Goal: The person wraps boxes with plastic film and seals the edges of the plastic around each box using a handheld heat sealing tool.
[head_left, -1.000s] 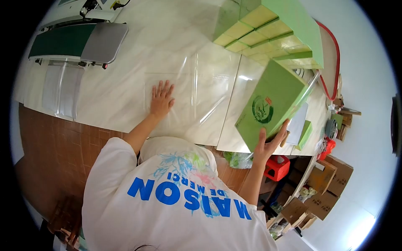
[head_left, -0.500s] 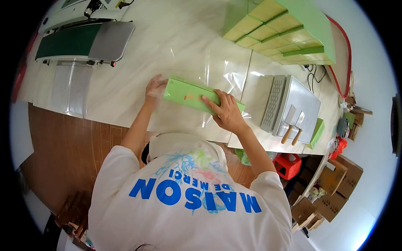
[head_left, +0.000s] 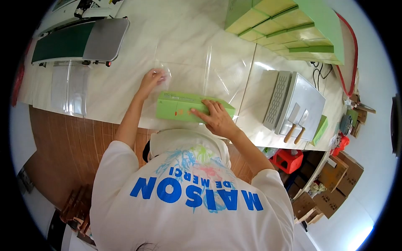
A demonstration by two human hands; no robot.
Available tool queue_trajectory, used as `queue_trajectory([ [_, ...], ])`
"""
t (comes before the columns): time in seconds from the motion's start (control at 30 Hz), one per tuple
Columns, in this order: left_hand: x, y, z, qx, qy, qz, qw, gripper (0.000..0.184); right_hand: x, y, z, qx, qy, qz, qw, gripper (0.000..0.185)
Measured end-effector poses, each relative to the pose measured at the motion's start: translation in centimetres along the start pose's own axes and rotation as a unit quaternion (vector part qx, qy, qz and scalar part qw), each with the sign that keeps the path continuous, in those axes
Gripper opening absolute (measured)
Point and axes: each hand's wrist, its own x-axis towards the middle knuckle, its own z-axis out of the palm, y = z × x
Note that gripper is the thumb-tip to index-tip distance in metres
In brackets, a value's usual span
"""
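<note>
A long light-green box point(head_left: 173, 107) lies near the table's front edge, close to my body. My right hand point(head_left: 219, 119) holds its right part, the thumb on the face with small orange marks and the fingers over the far edge. Beyond the box, my left hand point(head_left: 153, 80) is apart from it, fingers closed on the left end of clear plastic film point(head_left: 186, 79). The film spreads over the table behind the box. Its outline is hard to follow because only creases and glare show.
A machine with a green belt point(head_left: 63, 42) stands at the far left, near more clear film point(head_left: 69, 88). Stacked green boxes point(head_left: 284, 29) rise at the back right. A metal-topped device point(head_left: 299, 104) carries two wooden-handled scrapers point(head_left: 289, 133). A red stool point(head_left: 287, 160) is below.
The green box has come toward my body and a little left, with my right hand on it. My left hand has moved away from the box, farther up the table, with the film.
</note>
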Motion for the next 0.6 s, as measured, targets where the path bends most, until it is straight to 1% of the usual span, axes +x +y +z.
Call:
queue_trajectory([
  [0.1,2.4,-0.1,-0.2,0.028,0.012,0.019,0.999,0.036,-0.3,0.0,0.4,0.001,0.0,0.001,1.0,0.081],
  [0.17,4.1,0.9,-0.2,0.034,-0.002,0.025,0.999,0.036,-0.6,0.0,0.9,0.016,-0.01,0.012,1.0,0.085],
  [0.2,4.8,1.5,-0.2,0.04,-0.016,0.032,0.999,0.035,-0.6,0.0,1.0,0.019,-0.009,0.012,1.0,0.085],
  [0.27,5.4,4.3,0.7,0.065,-0.026,0.021,0.997,0.035,-0.8,0.0,1.2,0.015,-0.003,0.008,1.0,0.078],
  [0.33,6.5,6.3,2.0,0.092,-0.036,0.012,0.995,0.034,-0.8,-0.1,1.3,0.017,-0.001,0.012,1.0,0.077],
  [0.4,7.8,7.6,3.4,0.258,-0.109,0.027,0.96,0.034,-0.8,-0.1,1.3,0.017,0.002,0.019,1.0,0.076],
  [0.43,8.5,7.3,4.2,0.26,-0.11,0.026,0.959,0.034,-0.8,-0.1,1.4,0.026,0.001,0.025,0.999,0.079],
  [0.5,9.3,6.4,6.2,0.306,-0.219,0.071,0.924,0.031,-0.8,0.0,1.4,0.033,0.002,0.033,0.999,0.083],
  [0.53,8.7,7.1,7.5,0.308,-0.221,0.072,0.923,0.031,-0.8,0.0,1.4,0.035,-0.002,0.033,0.999,0.082],
  [0.6,6.8,7.7,9.6,0.442,-0.264,0.157,0.843,0.023,-0.9,0.1,1.4,0.037,-0.003,0.036,0.999,0.082],
])
